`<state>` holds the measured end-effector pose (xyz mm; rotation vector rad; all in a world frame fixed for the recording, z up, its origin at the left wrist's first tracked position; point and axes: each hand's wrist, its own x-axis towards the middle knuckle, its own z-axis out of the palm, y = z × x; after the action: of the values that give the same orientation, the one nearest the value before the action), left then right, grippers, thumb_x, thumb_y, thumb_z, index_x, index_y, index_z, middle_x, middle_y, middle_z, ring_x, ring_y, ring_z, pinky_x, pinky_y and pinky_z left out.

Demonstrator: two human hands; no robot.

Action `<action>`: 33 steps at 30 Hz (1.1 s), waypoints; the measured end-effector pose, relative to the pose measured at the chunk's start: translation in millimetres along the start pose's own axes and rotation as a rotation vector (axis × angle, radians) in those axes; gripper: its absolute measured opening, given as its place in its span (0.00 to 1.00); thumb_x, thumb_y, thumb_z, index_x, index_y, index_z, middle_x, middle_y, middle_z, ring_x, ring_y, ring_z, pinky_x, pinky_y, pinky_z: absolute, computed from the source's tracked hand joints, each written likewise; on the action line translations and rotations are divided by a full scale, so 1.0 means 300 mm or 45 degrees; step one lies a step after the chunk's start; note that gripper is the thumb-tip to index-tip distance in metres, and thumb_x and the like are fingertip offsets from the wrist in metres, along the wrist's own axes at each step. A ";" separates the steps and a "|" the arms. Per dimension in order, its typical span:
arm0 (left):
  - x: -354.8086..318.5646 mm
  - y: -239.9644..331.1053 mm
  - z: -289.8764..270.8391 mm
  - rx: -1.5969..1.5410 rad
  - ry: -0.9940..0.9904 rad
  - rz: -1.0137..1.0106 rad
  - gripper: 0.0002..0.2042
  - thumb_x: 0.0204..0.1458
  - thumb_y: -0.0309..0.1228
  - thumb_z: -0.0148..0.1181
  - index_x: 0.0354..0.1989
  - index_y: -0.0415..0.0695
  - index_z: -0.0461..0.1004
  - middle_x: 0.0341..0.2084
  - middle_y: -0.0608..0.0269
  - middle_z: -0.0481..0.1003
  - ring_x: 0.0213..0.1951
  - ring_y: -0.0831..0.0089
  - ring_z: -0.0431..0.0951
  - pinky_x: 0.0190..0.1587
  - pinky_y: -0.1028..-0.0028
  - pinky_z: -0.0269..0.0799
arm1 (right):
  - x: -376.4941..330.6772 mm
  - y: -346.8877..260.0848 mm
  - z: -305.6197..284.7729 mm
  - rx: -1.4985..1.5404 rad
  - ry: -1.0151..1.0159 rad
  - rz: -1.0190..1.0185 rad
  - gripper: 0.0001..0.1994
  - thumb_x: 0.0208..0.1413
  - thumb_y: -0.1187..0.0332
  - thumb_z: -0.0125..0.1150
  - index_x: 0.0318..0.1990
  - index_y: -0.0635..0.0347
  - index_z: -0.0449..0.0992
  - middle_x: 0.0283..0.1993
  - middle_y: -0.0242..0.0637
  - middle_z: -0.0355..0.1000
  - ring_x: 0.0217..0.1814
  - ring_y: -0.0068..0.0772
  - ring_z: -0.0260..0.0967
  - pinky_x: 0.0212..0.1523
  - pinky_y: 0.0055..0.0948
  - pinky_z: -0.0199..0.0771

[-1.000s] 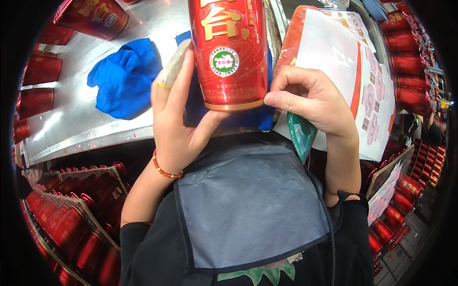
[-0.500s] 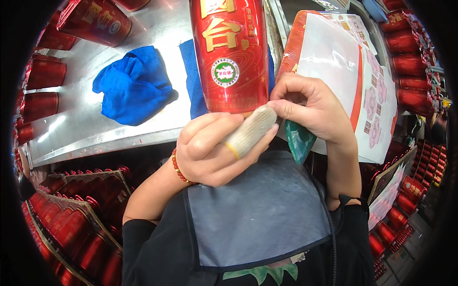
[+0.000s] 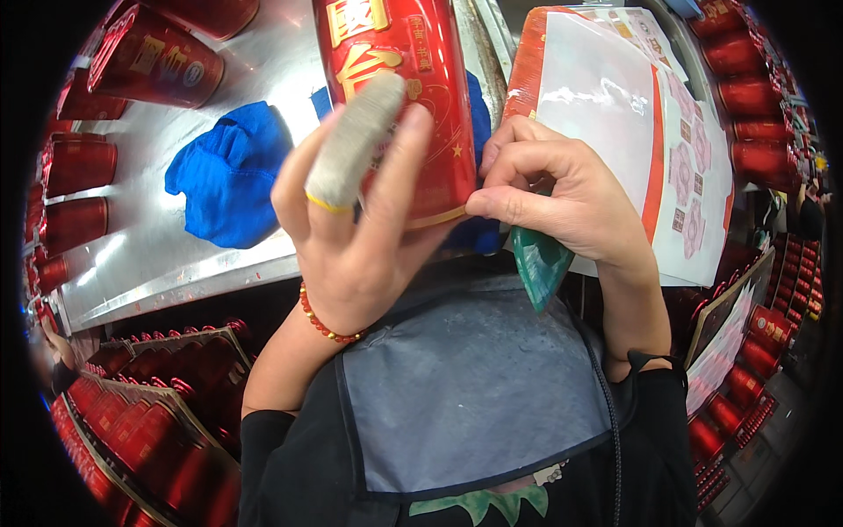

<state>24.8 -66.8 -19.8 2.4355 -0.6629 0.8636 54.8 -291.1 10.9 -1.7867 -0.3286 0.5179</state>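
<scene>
A shiny red bottle with raised gold characters lies on the metal table, its base end toward me. My left hand reaches over that end with fingers stretched and apart, partly smeared by motion. A pale knitted finger cot with a yellow rim covers one of its fingers and hides some of the lettering. My right hand is closed beside the base, its thumb tip at the bottle's lower right edge. From under its curled fingers a pointed green translucent scraper sticks out downward.
A crumpled blue cloth lies left of the bottle, another blue cloth under it. White sticker sheets sit on the right. More red containers stand at the table's left and right, and in racks below.
My left hand has risen from the bottle's base onto its side, its fingers opening out. The bottle has shifted left and turned slightly. My right hand has kept the scraper, barely moving.
</scene>
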 end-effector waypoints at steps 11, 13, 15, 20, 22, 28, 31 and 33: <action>-0.037 -0.012 -0.020 -0.293 -0.077 -0.275 0.49 0.37 0.36 0.83 0.70 0.34 0.62 0.65 0.45 0.67 0.63 0.52 0.70 0.63 0.63 0.68 | -0.020 -0.012 -0.015 0.022 0.045 0.044 0.06 0.53 0.72 0.73 0.29 0.62 0.80 0.39 0.30 0.70 0.36 0.16 0.63 0.37 0.18 0.62; -0.044 -0.016 -0.028 -0.303 -0.110 -0.303 0.49 0.39 0.36 0.82 0.70 0.33 0.61 0.64 0.44 0.67 0.63 0.51 0.70 0.63 0.62 0.69 | -0.022 -0.011 -0.015 0.023 0.046 0.048 0.06 0.53 0.72 0.72 0.29 0.62 0.80 0.39 0.30 0.70 0.36 0.15 0.63 0.36 0.18 0.61; -0.053 -0.021 -0.036 -0.324 -0.150 -0.331 0.48 0.41 0.35 0.81 0.71 0.32 0.60 0.65 0.44 0.66 0.64 0.51 0.69 0.63 0.62 0.68 | -0.023 -0.011 -0.015 0.023 0.037 0.075 0.06 0.54 0.72 0.72 0.29 0.62 0.80 0.40 0.30 0.70 0.36 0.15 0.63 0.36 0.18 0.61; -0.076 -0.041 -0.036 -0.388 -0.197 -0.355 0.46 0.47 0.36 0.77 0.72 0.32 0.58 0.66 0.42 0.65 0.66 0.49 0.67 0.66 0.62 0.64 | -0.018 -0.004 -0.012 0.034 0.022 0.062 0.06 0.55 0.72 0.71 0.30 0.62 0.80 0.38 0.30 0.70 0.35 0.15 0.64 0.36 0.18 0.62; -0.086 -0.051 -0.030 -0.450 -0.190 -0.363 0.45 0.49 0.36 0.76 0.72 0.31 0.57 0.66 0.42 0.64 0.66 0.49 0.67 0.67 0.61 0.63 | -0.014 -0.003 -0.010 0.029 0.010 0.053 0.07 0.56 0.71 0.71 0.30 0.62 0.80 0.37 0.29 0.69 0.35 0.16 0.64 0.36 0.18 0.62; -0.116 -0.048 -0.035 -0.499 -0.075 -0.368 0.36 0.52 0.34 0.73 0.67 0.31 0.65 0.62 0.41 0.70 0.62 0.50 0.71 0.64 0.61 0.66 | -0.001 -0.006 -0.006 0.021 -0.003 0.051 0.07 0.55 0.71 0.72 0.29 0.62 0.79 0.35 0.28 0.68 0.34 0.16 0.63 0.35 0.19 0.61; -0.154 -0.023 -0.098 -0.250 -0.094 -0.171 0.20 0.54 0.30 0.70 0.53 0.32 0.78 0.51 0.43 0.79 0.52 0.52 0.79 0.58 0.61 0.73 | 0.003 -0.003 -0.007 0.002 -0.006 0.067 0.07 0.55 0.71 0.72 0.29 0.62 0.79 0.35 0.28 0.68 0.35 0.16 0.63 0.35 0.19 0.61; -0.153 -0.011 -0.103 -0.285 -0.077 -0.048 0.16 0.52 0.26 0.69 0.48 0.33 0.81 0.46 0.49 0.81 0.49 0.53 0.81 0.53 0.60 0.78 | 0.003 -0.003 -0.007 -0.035 -0.006 0.068 0.08 0.54 0.71 0.73 0.29 0.62 0.79 0.35 0.28 0.68 0.36 0.17 0.64 0.36 0.20 0.61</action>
<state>-18.5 -33.7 -30.1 2.2722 -0.6936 0.6649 56.6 -292.1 12.1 -1.8254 -0.2936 0.5574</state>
